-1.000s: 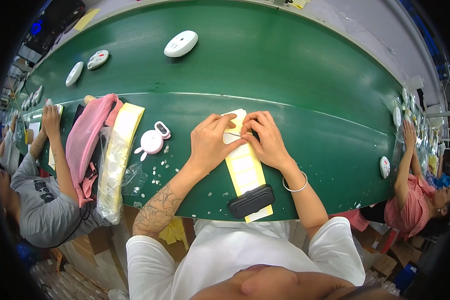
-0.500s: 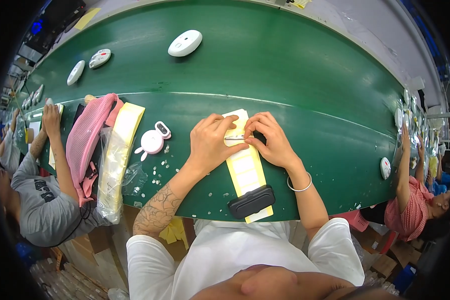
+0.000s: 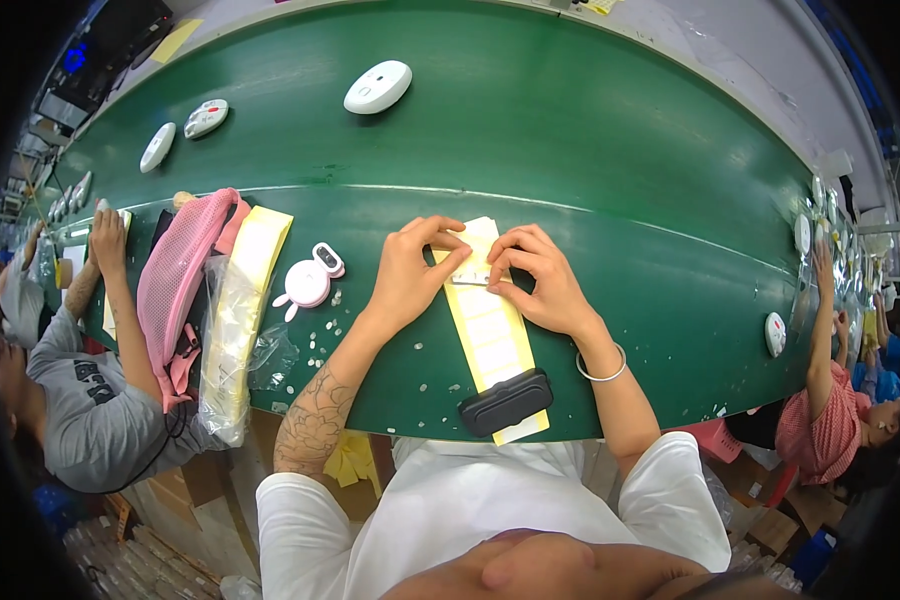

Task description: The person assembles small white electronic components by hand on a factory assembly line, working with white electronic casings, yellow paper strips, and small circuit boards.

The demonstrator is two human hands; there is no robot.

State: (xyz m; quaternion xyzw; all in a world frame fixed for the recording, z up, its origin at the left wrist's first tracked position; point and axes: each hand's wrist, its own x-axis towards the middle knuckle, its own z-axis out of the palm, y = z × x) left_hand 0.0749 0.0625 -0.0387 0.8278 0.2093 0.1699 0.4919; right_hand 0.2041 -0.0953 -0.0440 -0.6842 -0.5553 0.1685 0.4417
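Note:
A long yellow backing sheet with white labels (image 3: 492, 329) lies lengthwise in front of me on the green table. Across its upper part runs a thin whitish strip with a dark edge (image 3: 469, 281). My right hand (image 3: 537, 280) is closed, thumb and forefinger at the right end of this strip. At the sheet's upper left edge, my left hand (image 3: 414, 268) has thumb and forefinger pinched together; whatever is between them is too small to make out. A black oblong case (image 3: 506, 402) rests on the near end of the sheet.
Left of my hands lie a pink-and-white rabbit-shaped gadget (image 3: 308, 284), scattered pale bits, bagged yellow sheets (image 3: 232, 340) and a pink mesh bag (image 3: 185, 265). White oval devices (image 3: 378, 87) stand farther off. Co-workers sit at left (image 3: 100, 400) and right (image 3: 820, 420).
My left thumb has drawn up and away from the thin strip to meet the forefinger, uncovering the strip's left part. My right hand stays at its right end. The whole view has shifted slightly.

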